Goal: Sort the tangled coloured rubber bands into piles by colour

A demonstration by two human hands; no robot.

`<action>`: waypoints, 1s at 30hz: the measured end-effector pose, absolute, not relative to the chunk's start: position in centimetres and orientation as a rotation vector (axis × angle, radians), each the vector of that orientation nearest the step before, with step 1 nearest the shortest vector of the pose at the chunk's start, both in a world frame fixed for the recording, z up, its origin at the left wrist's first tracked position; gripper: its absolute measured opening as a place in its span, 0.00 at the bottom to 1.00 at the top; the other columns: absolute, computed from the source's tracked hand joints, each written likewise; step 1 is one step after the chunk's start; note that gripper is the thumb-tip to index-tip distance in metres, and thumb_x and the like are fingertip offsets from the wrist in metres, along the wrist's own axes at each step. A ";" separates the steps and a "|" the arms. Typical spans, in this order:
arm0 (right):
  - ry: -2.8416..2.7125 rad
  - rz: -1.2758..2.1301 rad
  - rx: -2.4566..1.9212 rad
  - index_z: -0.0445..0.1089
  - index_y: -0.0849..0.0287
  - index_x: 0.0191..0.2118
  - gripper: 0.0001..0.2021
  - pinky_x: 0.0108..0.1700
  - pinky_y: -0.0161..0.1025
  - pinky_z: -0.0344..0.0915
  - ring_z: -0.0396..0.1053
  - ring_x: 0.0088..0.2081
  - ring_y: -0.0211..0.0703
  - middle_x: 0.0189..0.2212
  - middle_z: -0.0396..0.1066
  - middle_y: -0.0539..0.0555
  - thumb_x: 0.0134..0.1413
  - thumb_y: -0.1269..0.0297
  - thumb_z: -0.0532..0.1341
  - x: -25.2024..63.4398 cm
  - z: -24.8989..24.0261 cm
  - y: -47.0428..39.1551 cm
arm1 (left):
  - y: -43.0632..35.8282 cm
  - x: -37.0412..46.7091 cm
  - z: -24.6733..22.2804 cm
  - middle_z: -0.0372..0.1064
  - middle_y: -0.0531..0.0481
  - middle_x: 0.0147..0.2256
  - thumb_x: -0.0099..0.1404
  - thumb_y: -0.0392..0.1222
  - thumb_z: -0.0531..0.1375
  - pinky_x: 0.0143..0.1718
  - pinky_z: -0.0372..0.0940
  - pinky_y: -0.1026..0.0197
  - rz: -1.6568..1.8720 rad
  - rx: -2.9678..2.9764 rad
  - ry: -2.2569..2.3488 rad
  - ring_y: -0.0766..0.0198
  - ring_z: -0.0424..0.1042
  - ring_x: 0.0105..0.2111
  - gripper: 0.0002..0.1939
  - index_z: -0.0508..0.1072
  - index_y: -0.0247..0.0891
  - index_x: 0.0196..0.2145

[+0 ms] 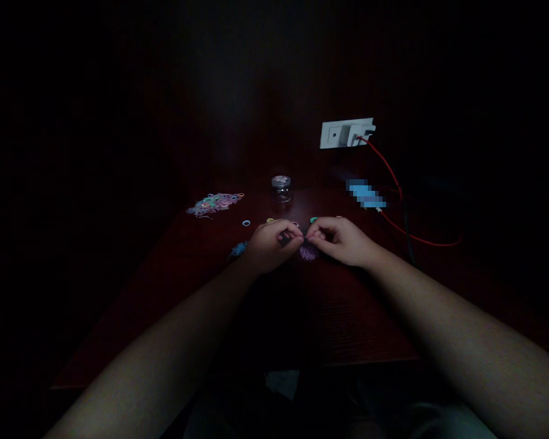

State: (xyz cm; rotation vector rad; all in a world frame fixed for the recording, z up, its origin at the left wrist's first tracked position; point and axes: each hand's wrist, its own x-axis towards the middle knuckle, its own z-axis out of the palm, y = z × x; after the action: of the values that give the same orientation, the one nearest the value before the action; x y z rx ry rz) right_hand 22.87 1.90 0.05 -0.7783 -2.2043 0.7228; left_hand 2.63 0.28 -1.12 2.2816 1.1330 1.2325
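While hands [269, 247] [348, 241] pinch strand [305, 237] — purple tangle [308, 253], jar [281, 190]

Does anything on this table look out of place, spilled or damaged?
No damage is clear. At left on the dark red table, a tangled multicoloured heap of thin bands looks messy, colours mixed. The blocky blue patch at right looks odd, hiding what lies beneath.

purple bands [308, 253] — dark red table [343, 317]

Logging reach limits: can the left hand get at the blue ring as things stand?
Probably yes: the blue ring lies just left of the left hand, with nothing visible between them. The hand's fingers look busy close to the right hand, so may need freeing first.
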 end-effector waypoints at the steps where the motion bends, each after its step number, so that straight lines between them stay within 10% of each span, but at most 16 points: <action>1: -2.206 0.718 -0.779 0.71 0.63 0.33 0.07 0.28 0.32 0.60 0.62 0.25 0.34 0.24 0.67 0.51 0.54 0.64 0.59 22.9 0.1 1.9 | 0.3 2.6 -1.1 0.72 0.52 0.31 0.59 0.38 0.61 0.31 0.64 0.65 1.236 2.280 1.120 0.69 0.68 0.29 0.04 0.74 0.38 0.33; 30: -2.207 0.718 -0.780 0.68 0.62 0.32 0.05 0.27 0.31 0.58 0.60 0.24 0.33 0.22 0.65 0.49 0.53 0.65 0.58 22.8 0.1 1.7 | 0.2 2.4 -1.0 0.71 0.52 0.29 0.60 0.39 0.60 0.31 0.63 0.65 1.239 2.303 1.117 0.68 0.67 0.29 0.04 0.74 0.38 0.32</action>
State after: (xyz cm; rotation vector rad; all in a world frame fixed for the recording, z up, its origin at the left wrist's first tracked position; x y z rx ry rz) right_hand 22.77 1.65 0.08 -0.7796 -2.2072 0.7180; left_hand 2.41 0.15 -1.02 2.3025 1.1174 1.2391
